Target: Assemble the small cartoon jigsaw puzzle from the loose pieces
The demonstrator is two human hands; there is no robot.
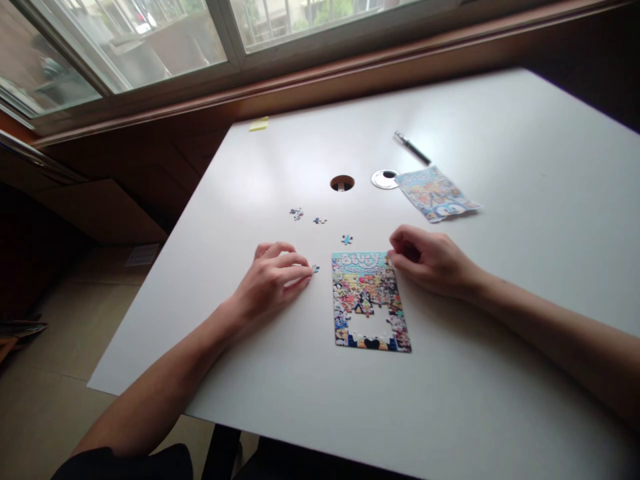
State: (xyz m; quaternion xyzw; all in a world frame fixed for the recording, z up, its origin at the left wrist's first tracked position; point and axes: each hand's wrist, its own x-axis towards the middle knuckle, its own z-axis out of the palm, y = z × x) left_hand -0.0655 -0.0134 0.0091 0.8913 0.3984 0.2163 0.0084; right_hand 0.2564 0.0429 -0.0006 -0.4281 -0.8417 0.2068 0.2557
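A colourful jigsaw puzzle (367, 280) lies on the white table, with a gap in its lower middle where white shows through. My left hand (275, 277) is left of it, fingers bent and closed at a small puzzle piece (315, 269) by the fingertips. At the puzzle's upper right corner, my right hand (425, 259) is curled, with thumb and index finger against the edge. A light blue puzzle piece (347, 239) rests just above the puzzle. Farther up and left are another loose piece (320, 220) and a small cluster of pieces (297, 213).
A crumpled picture sheet (437, 193) lies right of a metal ring (385, 179), and a dark pen (413, 147) is behind it. The table (280, 393) has a round cable hole (343, 183). Yellow tape (259, 124) marks the far left corner, below the window.
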